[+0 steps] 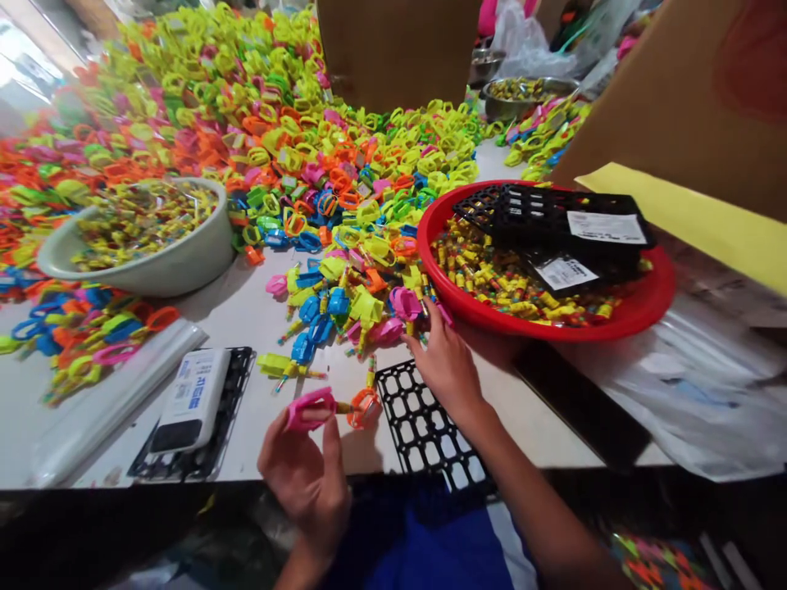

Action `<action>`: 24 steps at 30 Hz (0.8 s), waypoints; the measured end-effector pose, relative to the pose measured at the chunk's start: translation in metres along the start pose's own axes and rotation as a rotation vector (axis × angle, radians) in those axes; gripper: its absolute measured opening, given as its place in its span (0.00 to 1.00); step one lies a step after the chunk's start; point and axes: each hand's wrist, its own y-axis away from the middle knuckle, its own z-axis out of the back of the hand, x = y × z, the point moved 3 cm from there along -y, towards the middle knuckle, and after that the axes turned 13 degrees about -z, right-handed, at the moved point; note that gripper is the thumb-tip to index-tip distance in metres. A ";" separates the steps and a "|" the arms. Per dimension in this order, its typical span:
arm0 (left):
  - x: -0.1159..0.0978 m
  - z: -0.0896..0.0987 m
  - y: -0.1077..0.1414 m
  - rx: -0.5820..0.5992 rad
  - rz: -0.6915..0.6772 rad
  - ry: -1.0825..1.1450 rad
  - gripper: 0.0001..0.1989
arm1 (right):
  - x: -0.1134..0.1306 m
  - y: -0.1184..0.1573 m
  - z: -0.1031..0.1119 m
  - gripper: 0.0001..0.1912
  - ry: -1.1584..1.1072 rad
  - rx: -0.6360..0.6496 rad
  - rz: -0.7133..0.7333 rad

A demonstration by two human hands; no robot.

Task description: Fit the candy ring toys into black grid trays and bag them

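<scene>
The left hand point(304, 483) pinched a pink plastic clip point(311, 408) between thumb and fingers, holding it above the white surface point(246, 319). A thin stem ran from the clip toward an orange plastic ring point(364, 408) just beside it, though the join could not be made out. The right hand point(446, 365) reached forward over a black plastic grid point(424, 426), with its fingers point(435, 324) curved down at the edge of a heap of mixed clips point(332, 303). A magenta clip point(406, 303) lay against the fingertips, but whether they gripped it or only touched it could not be told.

Beyond the right hand, a red plastic basin point(639, 307) held small yellow and multicoloured pieces, partly covered by stacked black grids point(553, 229) with white labels whose print was too small to read. To the left, a white bowl point(202, 254) was filled with similar pieces, and a steel bowl point(492, 108) at the back held more. A white box point(190, 401) with blue print lay on another black grid point(237, 393), which it partly hid. Cardboard point(393, 49) cut off the view at the top.
</scene>
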 end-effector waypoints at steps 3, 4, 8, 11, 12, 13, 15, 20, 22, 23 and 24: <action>-0.019 -0.004 0.019 0.116 0.001 0.081 0.33 | -0.003 -0.003 -0.002 0.35 -0.019 -0.005 -0.026; -0.022 -0.006 0.028 0.172 0.012 0.115 0.32 | -0.007 0.000 0.001 0.33 -0.046 -0.020 -0.028; -0.012 -0.014 0.063 0.379 0.145 0.100 0.30 | -0.022 0.020 0.022 0.30 -0.304 -0.051 0.000; 0.002 -0.020 0.074 0.422 0.285 0.001 0.34 | -0.033 0.041 0.034 0.26 -0.646 0.034 -0.067; 0.005 -0.022 0.073 0.435 0.298 -0.030 0.36 | -0.036 0.048 0.035 0.24 -0.735 0.076 -0.108; 0.007 -0.024 0.071 0.454 0.285 -0.063 0.37 | -0.039 0.055 0.036 0.21 -0.797 0.121 -0.148; 0.008 -0.029 0.064 0.525 0.219 -0.126 0.39 | -0.044 0.070 0.033 0.20 -0.834 0.220 -0.214; 0.007 -0.037 0.053 0.727 0.237 -0.088 0.40 | -0.065 0.104 0.025 0.15 -0.652 0.308 -0.213; 0.007 -0.038 0.050 0.752 0.316 -0.048 0.38 | -0.074 0.112 0.027 0.12 -0.606 0.325 -0.149; 0.008 -0.038 0.048 0.746 0.361 -0.028 0.36 | -0.079 0.115 0.029 0.12 -0.597 0.351 -0.115; 0.009 -0.038 0.045 0.732 0.404 -0.003 0.35 | -0.083 0.116 0.031 0.12 -0.593 0.380 -0.081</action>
